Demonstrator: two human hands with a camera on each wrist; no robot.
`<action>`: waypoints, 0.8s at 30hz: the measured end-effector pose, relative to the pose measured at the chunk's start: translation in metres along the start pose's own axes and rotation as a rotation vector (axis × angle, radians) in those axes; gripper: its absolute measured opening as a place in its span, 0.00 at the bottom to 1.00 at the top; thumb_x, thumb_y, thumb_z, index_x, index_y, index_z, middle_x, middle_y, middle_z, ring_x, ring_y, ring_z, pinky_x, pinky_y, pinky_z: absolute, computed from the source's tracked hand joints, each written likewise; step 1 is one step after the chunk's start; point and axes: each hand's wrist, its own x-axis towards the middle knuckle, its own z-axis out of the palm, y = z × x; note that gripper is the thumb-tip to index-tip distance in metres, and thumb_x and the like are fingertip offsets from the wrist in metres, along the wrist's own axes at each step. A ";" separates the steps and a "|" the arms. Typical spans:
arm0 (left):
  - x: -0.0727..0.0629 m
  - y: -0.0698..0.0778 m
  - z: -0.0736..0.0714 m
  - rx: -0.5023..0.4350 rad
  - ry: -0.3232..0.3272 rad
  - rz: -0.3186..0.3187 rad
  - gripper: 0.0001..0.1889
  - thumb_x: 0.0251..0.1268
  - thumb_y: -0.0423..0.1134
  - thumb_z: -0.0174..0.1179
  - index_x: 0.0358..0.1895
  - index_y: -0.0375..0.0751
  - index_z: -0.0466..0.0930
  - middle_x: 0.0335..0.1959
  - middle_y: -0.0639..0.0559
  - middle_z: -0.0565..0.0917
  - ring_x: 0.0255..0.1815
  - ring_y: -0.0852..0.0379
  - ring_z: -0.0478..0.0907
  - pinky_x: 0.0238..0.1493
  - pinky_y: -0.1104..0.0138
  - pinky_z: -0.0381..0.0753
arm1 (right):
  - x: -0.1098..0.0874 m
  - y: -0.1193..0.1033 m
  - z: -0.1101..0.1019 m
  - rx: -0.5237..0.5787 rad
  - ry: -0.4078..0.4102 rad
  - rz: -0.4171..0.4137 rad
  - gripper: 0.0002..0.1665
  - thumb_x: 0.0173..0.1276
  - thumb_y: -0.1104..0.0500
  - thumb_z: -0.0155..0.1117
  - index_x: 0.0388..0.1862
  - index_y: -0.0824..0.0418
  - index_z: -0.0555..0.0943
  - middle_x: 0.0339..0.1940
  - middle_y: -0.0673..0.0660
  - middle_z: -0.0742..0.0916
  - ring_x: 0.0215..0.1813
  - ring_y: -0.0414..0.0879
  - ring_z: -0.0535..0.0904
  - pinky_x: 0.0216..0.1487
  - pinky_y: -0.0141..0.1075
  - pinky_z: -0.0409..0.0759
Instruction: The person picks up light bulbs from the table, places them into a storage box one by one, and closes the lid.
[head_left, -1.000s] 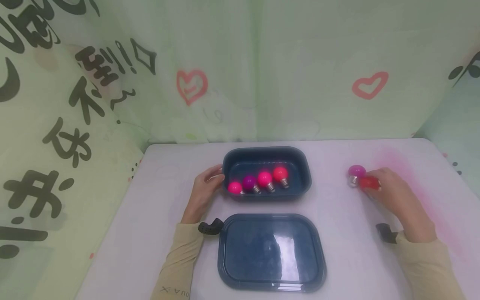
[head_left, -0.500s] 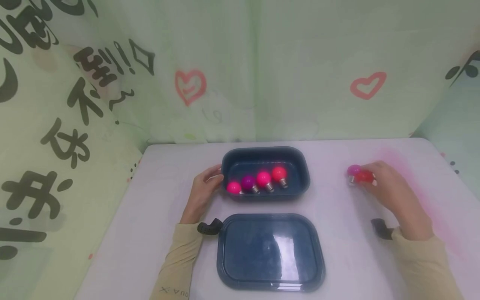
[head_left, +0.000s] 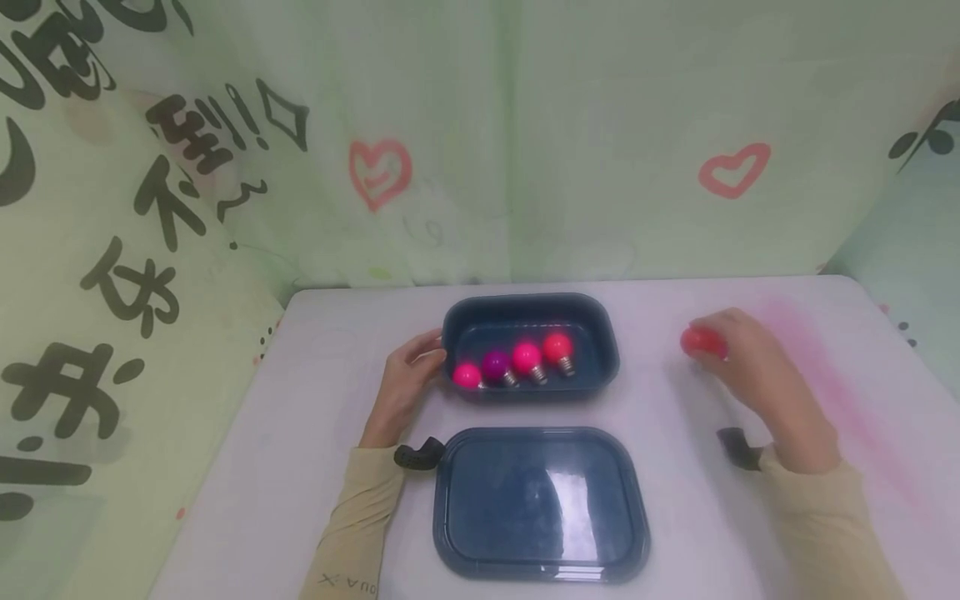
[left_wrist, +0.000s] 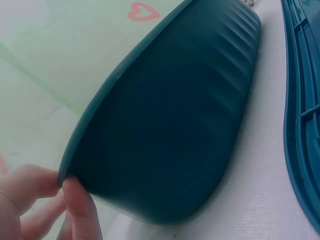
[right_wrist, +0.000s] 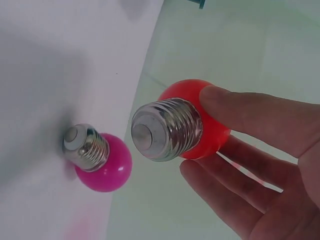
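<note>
My right hand (head_left: 742, 358) holds a red light bulb (right_wrist: 192, 117) by its round glass, thumb on one side and fingers on the other. Its silver screw base points away from the palm in the right wrist view. A magenta bulb (right_wrist: 107, 165) lies on the table close by; in the head view the hand and red bulb hide it. With thumb and finger, my left hand (head_left: 408, 379) pinches the left rim of a dark blue plastic box (left_wrist: 165, 115). Inside the box lie a purple bulb (head_left: 496, 365) and several pink and red bulbs (head_left: 557, 347).
The box's dark blue lid (head_left: 540, 504) lies flat on the white table (head_left: 285, 467), in front of the box. Behind the table hangs a pale green curtain (head_left: 585, 108) with drawn hearts. A black wrist mount (head_left: 738, 448) sticks out from the right sleeve.
My right hand has moved left and slightly away from me with the red bulb, now covering the magenta bulb in the head view. My left hand and the box keep their places.
</note>
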 end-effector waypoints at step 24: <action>0.001 -0.001 0.000 0.006 0.000 -0.005 0.22 0.69 0.35 0.61 0.65 0.40 0.75 0.62 0.40 0.77 0.59 0.52 0.78 0.57 0.69 0.78 | 0.031 -0.052 0.013 0.047 -0.116 0.006 0.26 0.59 0.71 0.70 0.58 0.70 0.77 0.53 0.69 0.80 0.56 0.64 0.75 0.57 0.61 0.77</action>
